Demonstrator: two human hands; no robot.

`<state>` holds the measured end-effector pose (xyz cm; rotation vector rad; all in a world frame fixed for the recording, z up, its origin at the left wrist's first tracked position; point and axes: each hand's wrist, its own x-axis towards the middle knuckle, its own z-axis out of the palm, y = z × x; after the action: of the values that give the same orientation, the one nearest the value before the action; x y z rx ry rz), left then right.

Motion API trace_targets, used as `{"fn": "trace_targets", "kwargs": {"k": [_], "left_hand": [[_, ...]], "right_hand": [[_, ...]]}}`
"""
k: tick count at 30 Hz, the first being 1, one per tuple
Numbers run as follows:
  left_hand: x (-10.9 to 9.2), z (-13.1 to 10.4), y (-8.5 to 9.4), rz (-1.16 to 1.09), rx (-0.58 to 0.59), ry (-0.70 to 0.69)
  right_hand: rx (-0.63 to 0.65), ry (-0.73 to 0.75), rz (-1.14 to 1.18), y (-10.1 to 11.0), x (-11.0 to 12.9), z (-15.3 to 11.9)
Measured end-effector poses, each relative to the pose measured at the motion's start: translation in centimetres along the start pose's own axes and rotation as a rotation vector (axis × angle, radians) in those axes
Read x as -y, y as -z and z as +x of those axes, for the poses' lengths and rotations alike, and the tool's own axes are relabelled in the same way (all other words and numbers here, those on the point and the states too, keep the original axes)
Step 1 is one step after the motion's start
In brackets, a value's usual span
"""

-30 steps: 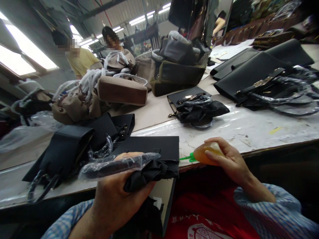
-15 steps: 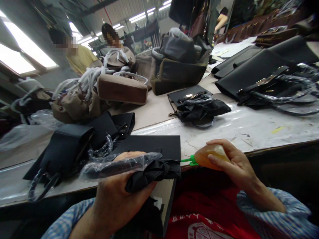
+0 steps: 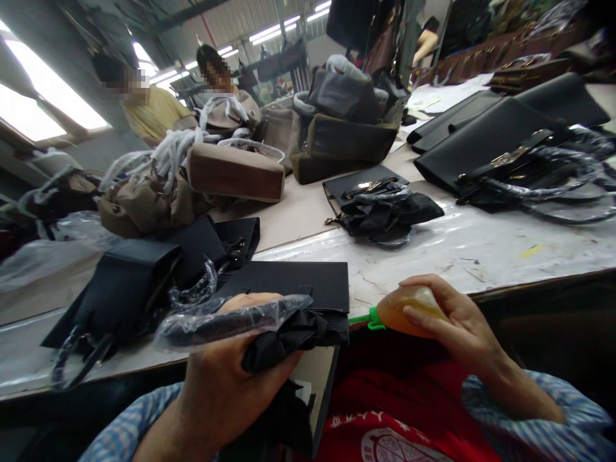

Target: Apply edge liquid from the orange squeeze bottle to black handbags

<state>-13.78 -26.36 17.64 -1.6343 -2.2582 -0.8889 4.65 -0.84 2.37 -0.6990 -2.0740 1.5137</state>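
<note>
Your left hand (image 3: 226, 385) is clenched around a black bag (image 3: 289, 280), fingers above and thumb below, pinching its bunched, soft black material. The bag is at the bench's near edge, its stiff, smooth panel lying flat. Its plastic-wrapped handle (image 3: 235, 322) crosses your knuckles and covers part of the fingers.

Your right hand (image 3: 462, 327) is curled about a squeeze bottle (image 3: 402, 312), thumb pressed along its side. The bottle is rounded, translucent and amber, tilted towards the bag. Its thin green nozzle (image 3: 371, 319) points at the bag's right edge; whether the tip touches cannot be judged from this angle.

Just left of the held bag, black bags (image 3: 135, 276) crowd the bench (image 3: 486, 247). Beyond it sits a small black bag (image 3: 378, 199) with gold-coloured metal fittings. Large black bags (image 3: 495, 141) lean together at right. Brown bags (image 3: 235, 172), their handles wrapped in white, and boxy dark olive bags (image 3: 344, 149) block the far side. A person in a yellow shirt (image 3: 156, 112) is behind the pile.
</note>
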Motion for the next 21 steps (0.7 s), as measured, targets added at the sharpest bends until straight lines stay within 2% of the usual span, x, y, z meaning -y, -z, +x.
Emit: {"fn": "trace_targets", "kwargs": {"k": [5, 9, 14, 21], "left_hand": [[-0.1, 0.1, -0.1, -0.004, -0.004, -0.003], [-0.2, 0.2, -0.1, -0.03, 0.01, 0.004], [-0.1, 0.1, -0.2, -0.027, 0.011, 0.002], [0.0, 0.0, -0.2, -0.027, 0.017, 0.014]], "right_hand": [[-0.04, -0.017, 0.005, 0.3, 0.5, 0.1], [0.033, -0.027, 0.084, 0.7, 1.3, -0.1], [-0.084, 0.0, 0.07, 0.5, 1.6, -0.2], [-0.001, 0.031, 0.045, 0.1, 2.1, -0.8]]}}
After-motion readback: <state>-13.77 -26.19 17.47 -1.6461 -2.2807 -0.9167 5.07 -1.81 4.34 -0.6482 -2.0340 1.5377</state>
